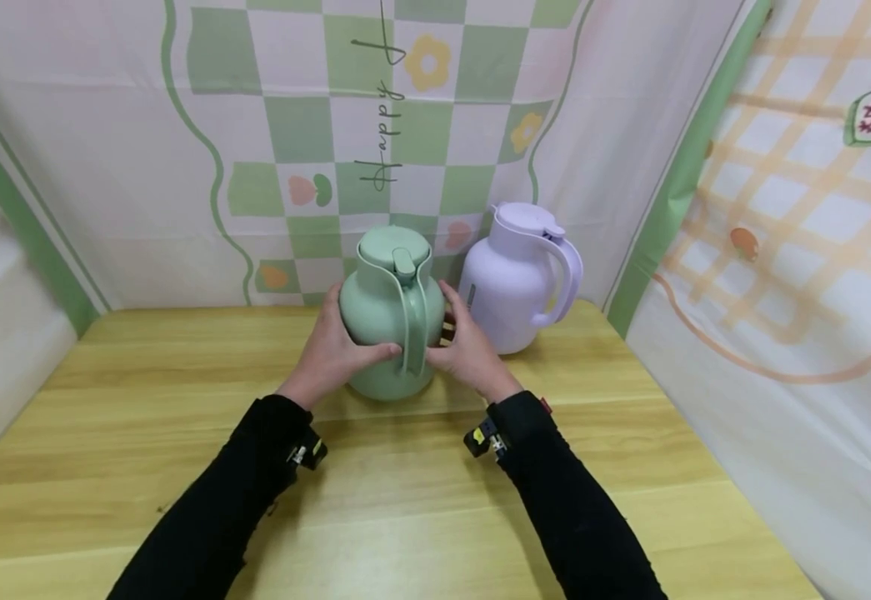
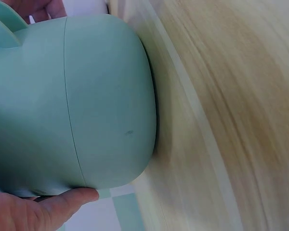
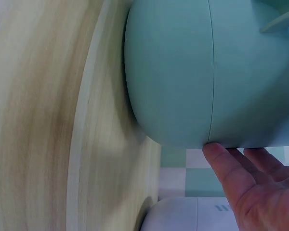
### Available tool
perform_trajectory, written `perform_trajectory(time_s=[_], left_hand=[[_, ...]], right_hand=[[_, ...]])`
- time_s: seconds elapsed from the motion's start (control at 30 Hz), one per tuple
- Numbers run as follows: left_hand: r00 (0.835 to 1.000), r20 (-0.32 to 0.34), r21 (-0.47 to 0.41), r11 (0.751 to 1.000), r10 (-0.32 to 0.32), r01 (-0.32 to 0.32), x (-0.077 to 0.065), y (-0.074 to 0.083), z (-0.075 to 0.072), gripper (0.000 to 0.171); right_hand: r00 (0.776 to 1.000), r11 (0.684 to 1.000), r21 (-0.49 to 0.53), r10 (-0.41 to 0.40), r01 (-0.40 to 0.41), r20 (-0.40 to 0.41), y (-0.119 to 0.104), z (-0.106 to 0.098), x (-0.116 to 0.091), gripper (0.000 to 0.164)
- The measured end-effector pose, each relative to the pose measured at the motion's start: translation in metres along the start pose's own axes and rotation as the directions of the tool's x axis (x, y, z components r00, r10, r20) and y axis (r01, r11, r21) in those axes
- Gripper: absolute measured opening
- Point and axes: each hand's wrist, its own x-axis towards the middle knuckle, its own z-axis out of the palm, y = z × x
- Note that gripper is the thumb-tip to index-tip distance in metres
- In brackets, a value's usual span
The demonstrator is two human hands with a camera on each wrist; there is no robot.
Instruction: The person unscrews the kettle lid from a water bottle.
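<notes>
A green thermos jug (image 1: 390,317) stands upright on the table, its handle facing me and its lid on. My left hand (image 1: 333,350) grips its left side, the thumb lying across the front toward the handle's base. On the other side my right hand (image 1: 473,350) holds the jug, its thumb beside the handle and fingers along the body. In the left wrist view the jug's rounded base (image 2: 120,96) sits close on the wood. The right wrist view shows fingertips (image 3: 216,151) against the jug's side.
A lilac thermos jug (image 1: 510,283) stands just right of the green one, handle to the right. Behind both hangs a checked cloth (image 1: 360,125). Another patterned cloth (image 1: 788,208) borders the wooden table (image 1: 397,517) on the right.
</notes>
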Motion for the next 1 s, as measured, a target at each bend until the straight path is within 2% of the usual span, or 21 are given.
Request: perform_trajectory(time_s=[0.27, 1.0], left_hand=[[1.0, 0.01, 0.0, 1.0, -0.022, 0.022, -0.007, 0.002, -0.002, 0.126], [0.999, 0.032, -0.01, 1.0, 0.001, -0.001, -0.026, 0.007, -0.01, 0.121]], right_hand=[[1.0, 1.0, -0.007, 0.015, -0.015, -0.002, -0.003, 0.004, -0.007, 0.116], [0.999, 0.999, -0.036, -0.026, 0.025, -0.033, -0.014, 0.016, -0.024, 0.117]])
